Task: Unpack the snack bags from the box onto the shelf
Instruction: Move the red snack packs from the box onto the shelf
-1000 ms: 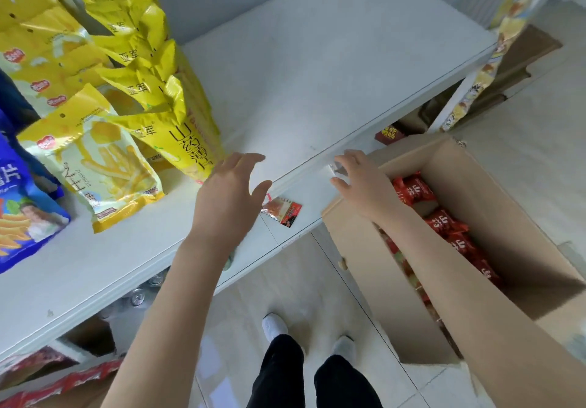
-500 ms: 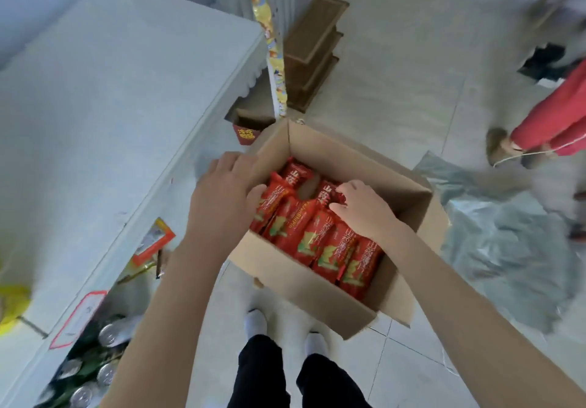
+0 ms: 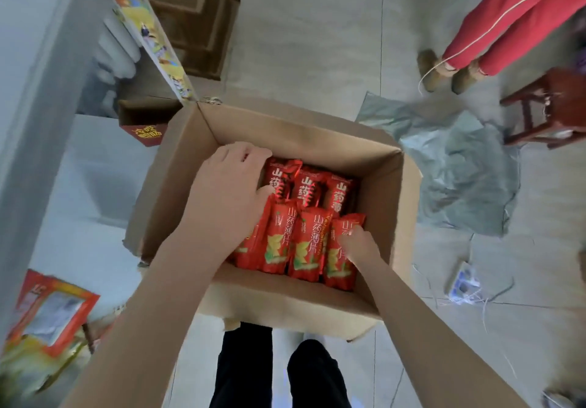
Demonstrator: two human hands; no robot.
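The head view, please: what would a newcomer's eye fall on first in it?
Bright red bags, packed in two rows in an open box, fill the centre. The left hand lies over the bags on the left side, and the right hand touches the front right one. Another person's red trousers stand out at top right.

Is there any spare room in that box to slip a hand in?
Barely any. The red snack bags fill the box almost wall to wall, and the left hand and right hand lie on them. The only slack seems a slim shadowed gap by the right wall. Floor tiles beyond it are bare.
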